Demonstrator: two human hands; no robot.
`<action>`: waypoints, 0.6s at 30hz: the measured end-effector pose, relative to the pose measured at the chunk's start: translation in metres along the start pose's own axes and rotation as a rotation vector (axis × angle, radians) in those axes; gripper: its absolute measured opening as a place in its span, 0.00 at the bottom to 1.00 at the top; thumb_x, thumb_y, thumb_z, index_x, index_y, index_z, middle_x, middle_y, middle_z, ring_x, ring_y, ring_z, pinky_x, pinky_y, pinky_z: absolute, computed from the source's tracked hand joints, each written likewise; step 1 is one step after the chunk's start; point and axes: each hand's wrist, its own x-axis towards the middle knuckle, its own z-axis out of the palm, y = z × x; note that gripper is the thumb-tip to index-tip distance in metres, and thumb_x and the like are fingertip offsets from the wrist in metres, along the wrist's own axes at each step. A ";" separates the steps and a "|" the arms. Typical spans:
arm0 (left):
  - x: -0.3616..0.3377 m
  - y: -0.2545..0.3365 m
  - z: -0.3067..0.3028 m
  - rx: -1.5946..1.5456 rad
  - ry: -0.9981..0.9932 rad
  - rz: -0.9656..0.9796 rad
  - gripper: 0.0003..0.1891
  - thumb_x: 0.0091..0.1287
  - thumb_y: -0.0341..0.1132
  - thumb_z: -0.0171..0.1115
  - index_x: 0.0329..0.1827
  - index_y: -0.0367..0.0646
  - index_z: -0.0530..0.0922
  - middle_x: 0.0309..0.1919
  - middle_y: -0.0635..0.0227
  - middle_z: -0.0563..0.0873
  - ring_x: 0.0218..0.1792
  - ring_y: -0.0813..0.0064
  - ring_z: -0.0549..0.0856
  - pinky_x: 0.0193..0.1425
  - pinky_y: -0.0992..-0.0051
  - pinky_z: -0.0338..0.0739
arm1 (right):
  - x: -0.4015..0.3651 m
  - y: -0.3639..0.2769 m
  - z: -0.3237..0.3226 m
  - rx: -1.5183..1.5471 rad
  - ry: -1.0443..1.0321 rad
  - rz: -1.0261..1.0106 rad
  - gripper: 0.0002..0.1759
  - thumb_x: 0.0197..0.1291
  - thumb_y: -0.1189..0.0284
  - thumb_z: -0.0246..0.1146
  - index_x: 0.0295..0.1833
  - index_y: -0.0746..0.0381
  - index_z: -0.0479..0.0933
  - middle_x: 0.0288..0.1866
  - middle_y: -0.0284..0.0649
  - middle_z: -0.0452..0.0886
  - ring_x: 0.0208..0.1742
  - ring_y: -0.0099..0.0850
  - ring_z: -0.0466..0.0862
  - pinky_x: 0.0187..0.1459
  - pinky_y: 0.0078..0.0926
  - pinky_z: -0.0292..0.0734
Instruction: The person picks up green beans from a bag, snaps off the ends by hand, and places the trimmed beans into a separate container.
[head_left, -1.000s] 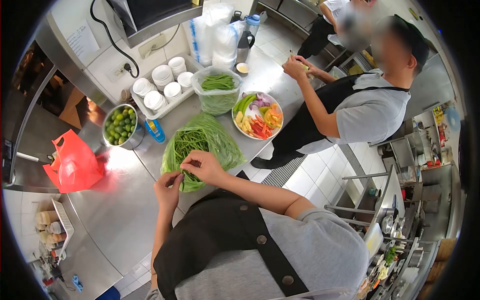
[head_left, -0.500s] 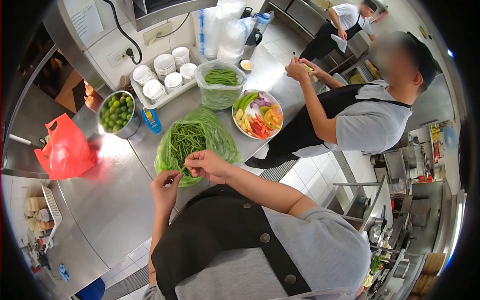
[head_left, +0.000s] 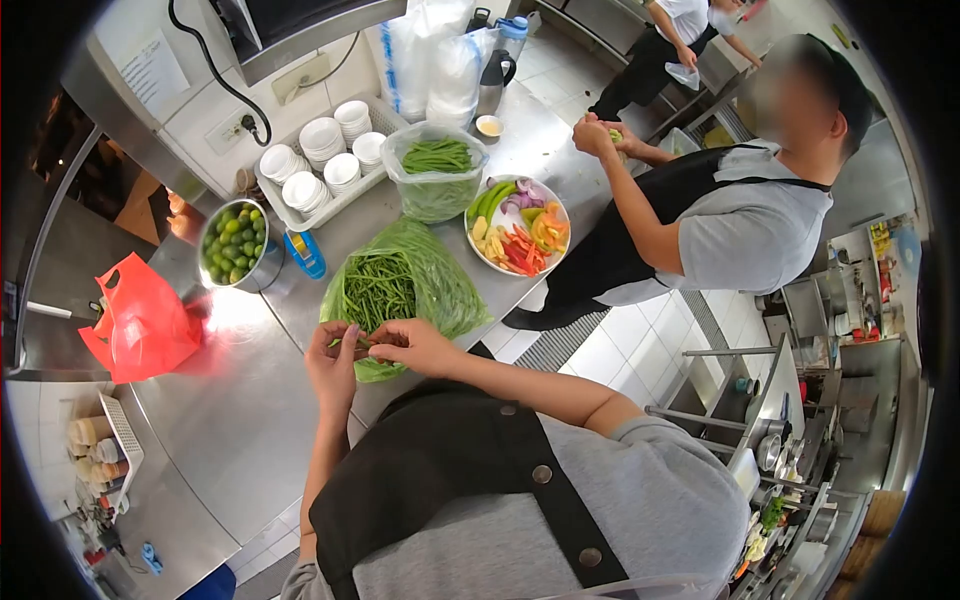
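Note:
Close together over the near edge of a green plastic bag (head_left: 450,290), my two hands pinch a green bean (head_left: 364,343). My left hand (head_left: 333,362) has its thumb and fingertips closed on one end. The fingers of my right hand (head_left: 412,345) are closed around the other end, so part of the bean is hidden. Many long green beans (head_left: 378,288) lie heaped in the open bag just beyond my hands. Behind it, a clear plastic bag (head_left: 438,195) holds more beans, cut shorter.
A white plate (head_left: 478,258) of cut vegetables stands to the right, near a co-worker (head_left: 740,220) in a black apron. Leftward are a blue tape dispenser (head_left: 305,254), a metal pot of limes (head_left: 262,272), a red bag (head_left: 150,325) and a tray (head_left: 308,218) of white cups.
My right hand has lowered and come closer to my left, its fingers now nearer the bean. The co-worker's hands have shifted slightly, and the person at the back has moved.

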 end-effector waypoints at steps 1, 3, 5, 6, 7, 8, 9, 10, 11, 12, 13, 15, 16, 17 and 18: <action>0.002 0.000 -0.001 -0.023 0.006 0.008 0.07 0.76 0.28 0.62 0.47 0.33 0.77 0.38 0.61 0.86 0.35 0.74 0.89 0.37 0.76 0.88 | -0.001 0.000 0.002 -0.056 0.027 -0.044 0.11 0.69 0.71 0.68 0.50 0.68 0.83 0.37 0.35 0.86 0.38 0.19 0.81 0.41 0.23 0.77; 0.004 0.001 0.000 -0.051 0.035 0.019 0.07 0.76 0.29 0.61 0.47 0.34 0.75 0.38 0.60 0.86 0.35 0.73 0.89 0.37 0.76 0.88 | 0.000 0.005 0.003 -0.063 0.071 -0.051 0.10 0.68 0.71 0.69 0.47 0.67 0.83 0.33 0.35 0.85 0.35 0.19 0.79 0.38 0.23 0.75; 0.003 0.008 -0.001 -0.062 0.086 0.024 0.07 0.78 0.30 0.60 0.47 0.35 0.74 0.38 0.60 0.86 0.34 0.72 0.89 0.37 0.76 0.87 | 0.001 0.008 0.002 -0.128 0.081 -0.088 0.09 0.66 0.72 0.70 0.44 0.67 0.83 0.31 0.36 0.84 0.32 0.22 0.79 0.37 0.25 0.75; 0.003 0.007 -0.002 -0.073 0.096 0.012 0.07 0.78 0.31 0.59 0.47 0.35 0.74 0.38 0.60 0.86 0.34 0.72 0.89 0.36 0.76 0.87 | -0.001 0.007 0.000 -0.189 0.070 -0.123 0.09 0.65 0.72 0.70 0.43 0.67 0.83 0.31 0.38 0.83 0.32 0.25 0.80 0.36 0.27 0.75; 0.003 0.006 -0.004 -0.085 0.107 0.001 0.07 0.78 0.32 0.59 0.47 0.36 0.73 0.38 0.60 0.86 0.34 0.72 0.89 0.36 0.76 0.87 | -0.002 0.005 -0.002 -0.251 0.058 -0.158 0.09 0.63 0.72 0.71 0.41 0.67 0.82 0.30 0.39 0.83 0.31 0.27 0.81 0.36 0.29 0.75; 0.003 0.006 -0.006 -0.098 0.118 -0.010 0.07 0.79 0.32 0.58 0.48 0.36 0.73 0.38 0.60 0.86 0.34 0.72 0.89 0.36 0.76 0.87 | -0.003 0.001 -0.003 -0.273 0.074 -0.178 0.08 0.63 0.72 0.70 0.41 0.66 0.82 0.31 0.40 0.82 0.32 0.30 0.81 0.36 0.30 0.75; 0.003 0.004 -0.008 -0.130 0.121 -0.041 0.07 0.79 0.33 0.58 0.48 0.37 0.73 0.38 0.60 0.86 0.34 0.71 0.89 0.36 0.76 0.86 | -0.005 -0.005 -0.001 -0.295 0.088 -0.198 0.07 0.63 0.73 0.70 0.41 0.66 0.82 0.31 0.41 0.81 0.33 0.32 0.81 0.37 0.31 0.75; 0.004 0.001 -0.010 -0.162 0.123 -0.072 0.07 0.79 0.33 0.58 0.48 0.37 0.73 0.38 0.60 0.86 0.33 0.71 0.89 0.35 0.76 0.86 | -0.007 -0.012 0.000 -0.316 0.103 -0.218 0.07 0.63 0.73 0.69 0.41 0.66 0.81 0.32 0.41 0.80 0.34 0.34 0.81 0.38 0.32 0.75; 0.004 -0.001 -0.012 -0.194 0.125 -0.103 0.08 0.79 0.34 0.58 0.48 0.38 0.73 0.38 0.61 0.86 0.33 0.71 0.89 0.35 0.75 0.86 | -0.008 -0.017 0.002 -0.328 0.108 -0.301 0.06 0.63 0.74 0.69 0.41 0.65 0.81 0.33 0.41 0.80 0.35 0.35 0.80 0.38 0.31 0.74; 0.004 -0.003 -0.012 -0.285 0.119 -0.161 0.07 0.79 0.34 0.58 0.48 0.39 0.73 0.38 0.61 0.86 0.33 0.70 0.89 0.36 0.75 0.85 | -0.010 -0.021 0.005 -0.339 0.112 -0.384 0.05 0.63 0.75 0.70 0.41 0.65 0.81 0.33 0.40 0.80 0.36 0.35 0.80 0.39 0.31 0.74; 0.004 -0.005 -0.013 -0.377 0.113 -0.219 0.07 0.79 0.34 0.59 0.47 0.40 0.74 0.38 0.61 0.86 0.34 0.70 0.89 0.36 0.76 0.85 | -0.011 -0.026 0.007 -0.348 0.117 -0.468 0.04 0.64 0.75 0.70 0.40 0.64 0.82 0.34 0.40 0.80 0.37 0.35 0.80 0.40 0.30 0.74; 0.009 -0.020 -0.019 -0.532 0.145 -0.304 0.06 0.78 0.35 0.59 0.47 0.41 0.74 0.38 0.61 0.86 0.35 0.69 0.89 0.37 0.75 0.84 | -0.011 -0.039 0.011 -0.343 0.101 -0.542 0.04 0.63 0.76 0.70 0.41 0.63 0.82 0.35 0.40 0.80 0.38 0.37 0.80 0.40 0.32 0.75; 0.015 -0.033 -0.024 -0.597 0.190 -0.329 0.06 0.78 0.35 0.60 0.46 0.42 0.75 0.38 0.61 0.86 0.36 0.69 0.89 0.37 0.75 0.84 | -0.011 -0.041 0.014 -0.334 0.083 -0.580 0.04 0.62 0.76 0.70 0.41 0.63 0.82 0.35 0.40 0.80 0.39 0.38 0.80 0.40 0.32 0.75; 0.015 -0.046 -0.036 -0.659 0.248 -0.356 0.06 0.78 0.35 0.60 0.46 0.43 0.75 0.38 0.61 0.86 0.37 0.68 0.89 0.38 0.75 0.83 | -0.009 -0.039 0.016 -0.366 0.067 -0.579 0.05 0.62 0.75 0.70 0.40 0.63 0.81 0.36 0.41 0.80 0.39 0.39 0.80 0.41 0.34 0.75; 0.015 -0.039 -0.037 -0.671 0.250 -0.336 0.05 0.77 0.33 0.62 0.45 0.44 0.75 0.38 0.61 0.86 0.39 0.68 0.88 0.41 0.74 0.84 | -0.005 -0.036 0.014 -0.396 0.048 -0.581 0.05 0.62 0.75 0.70 0.40 0.64 0.80 0.36 0.41 0.80 0.40 0.41 0.80 0.43 0.36 0.75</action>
